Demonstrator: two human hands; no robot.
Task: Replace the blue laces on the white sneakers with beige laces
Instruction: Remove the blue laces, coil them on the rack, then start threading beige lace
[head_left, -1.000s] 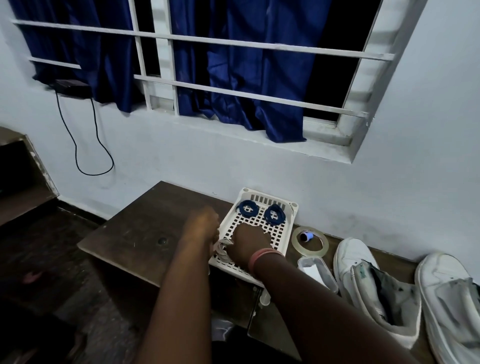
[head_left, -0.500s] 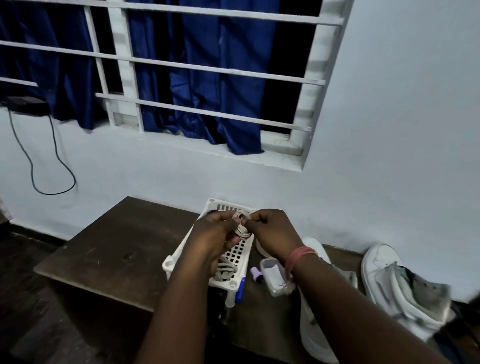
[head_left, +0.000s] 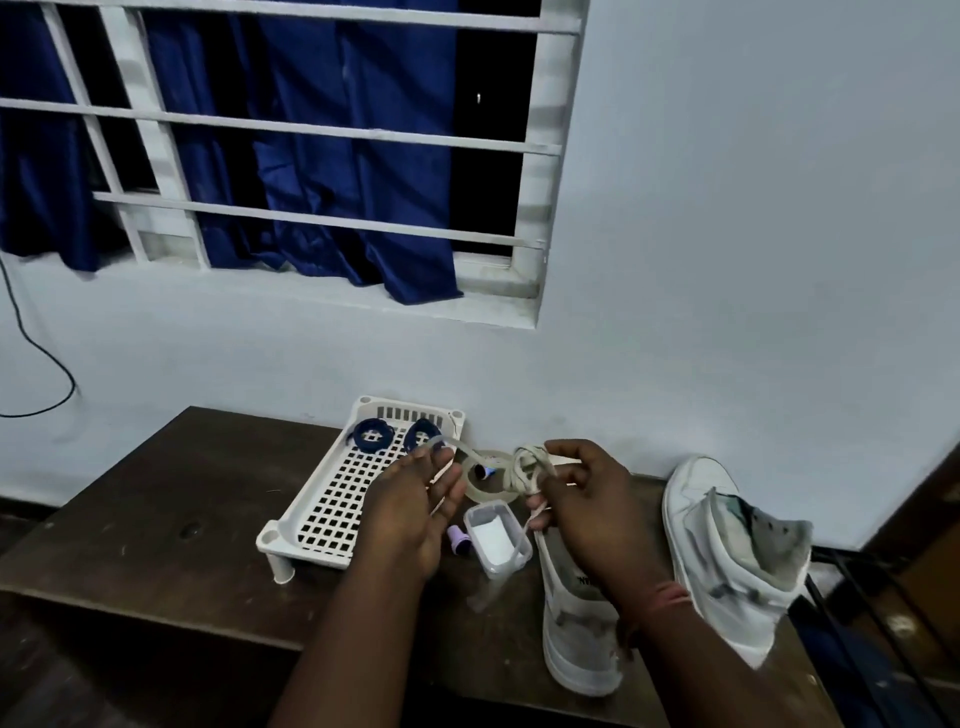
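Observation:
A coiled beige lace (head_left: 525, 470) hangs in the air above the dark wooden table (head_left: 156, 525). My right hand (head_left: 582, 499) grips its bundled part. My left hand (head_left: 415, 499) pinches a free end that stretches out to the left. Two rolled blue laces (head_left: 371, 432) lie at the far end of the white perforated tray (head_left: 332, 499). One white sneaker (head_left: 576, 618) lies under my right forearm without laces in view. A second white sneaker (head_left: 732, 545) stands to its right against the wall.
A roll of clear tape (head_left: 485, 475) lies behind my hands with a small blue-capped item inside. A small clear box (head_left: 496, 538) and a purple cap (head_left: 458, 536) sit between tray and sneaker. The wall and a barred window with blue curtains stand behind.
Both hands lifted a beige lace out of the tray and moved right. They have drawn apart, so a free end of the coil now stretches between them.

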